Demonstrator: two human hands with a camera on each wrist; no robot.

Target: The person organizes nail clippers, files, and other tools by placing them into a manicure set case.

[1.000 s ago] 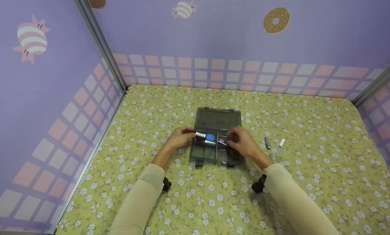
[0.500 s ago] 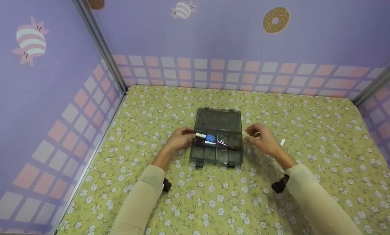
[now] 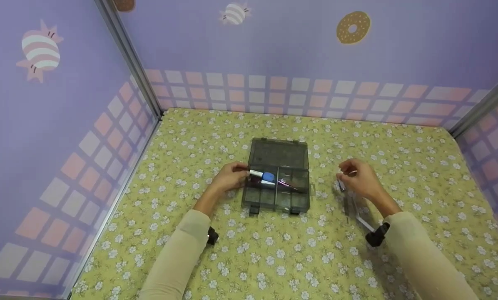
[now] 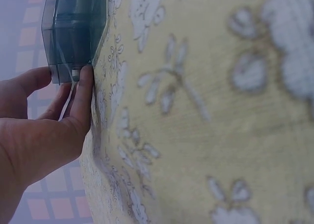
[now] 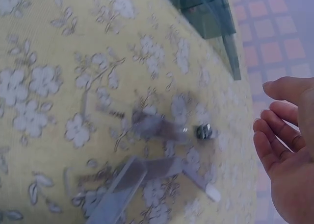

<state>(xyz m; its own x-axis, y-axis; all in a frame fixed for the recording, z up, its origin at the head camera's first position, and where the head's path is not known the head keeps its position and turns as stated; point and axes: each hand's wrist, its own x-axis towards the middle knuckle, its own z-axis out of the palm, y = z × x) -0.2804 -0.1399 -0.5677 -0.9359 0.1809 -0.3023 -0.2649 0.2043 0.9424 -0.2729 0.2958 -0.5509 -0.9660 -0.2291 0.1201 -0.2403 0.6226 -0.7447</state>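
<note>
A smoky see-through compartment box (image 3: 259,200) stands with its lid (image 3: 278,153) folded back. My left hand (image 3: 231,176) holds the box's left side; in the left wrist view its thumb and fingers (image 4: 86,87) lie either side of the wall's end. Inside the left half lies a small blue item with a white end (image 3: 262,175); a slim shiny pink-purple stick (image 3: 288,185) lies in the right half. To the right, my right hand (image 3: 359,179) hovers with loosely bent fingers, nothing in them, over a small metal-ended dark piece (image 5: 203,131), partly hidden in the head view.
Near the right hand lie clear flat plastic pieces (image 5: 157,127) and a pale strip (image 3: 364,223) on the flowered cloth (image 3: 253,258). A thin clear piece (image 3: 312,189) sits against the box's right edge. Patterned walls (image 3: 249,50) close off the back and sides.
My right hand has left the box's right half and moved right, over the small things on the cloth. The left hand and the box have stayed in place.
</note>
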